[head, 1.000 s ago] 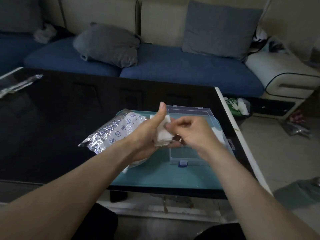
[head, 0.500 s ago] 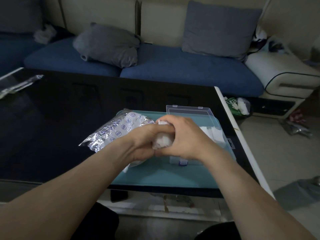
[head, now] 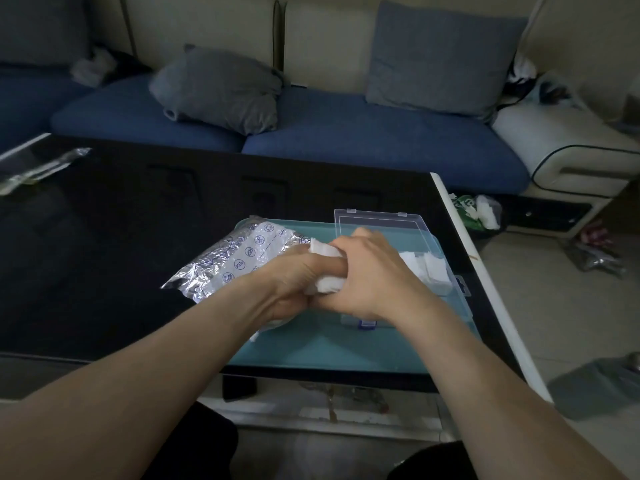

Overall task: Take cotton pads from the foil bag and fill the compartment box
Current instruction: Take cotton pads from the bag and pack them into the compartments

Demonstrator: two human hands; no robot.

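1. Cotton pads (head: pixel 327 284): a white bunch is held between both hands, above the near-left part of the compartment box. A corner sticks up at the top of the bunch; the rest is covered by fingers.
2. Left hand (head: pixel 294 282): grip clamped on the bunch, fingers curled round it from the left.
3. Right hand (head: pixel 367 271): grip also clamped on the same bunch, laid over it from the right and touching the left hand.
4. Compartment box (head: pixel 457 296): clear plastic, lid (head: pixel 377 221) open and lying back on the far side. More white pads (head: pixel 426 266) lie in its right-hand part; which compartment, cannot tell. Blue latch (head: pixel 367 325) at the near edge.
5. Foil bag (head: pixel 235 261): silver, with blue printed symbols, lying just left of the box, partly under the left wrist.
6. Teal mat (head: pixel 329 348): under box and bag, on the dark glossy bench (head: pixel 104 254).
7. Clear wrapper (head: pixel 38 169) at the far-left bench corner, well apart.
8. Beyond the bench: blue sofa (head: pixel 363 133) with two grey cushions (head: pixel 221 88).
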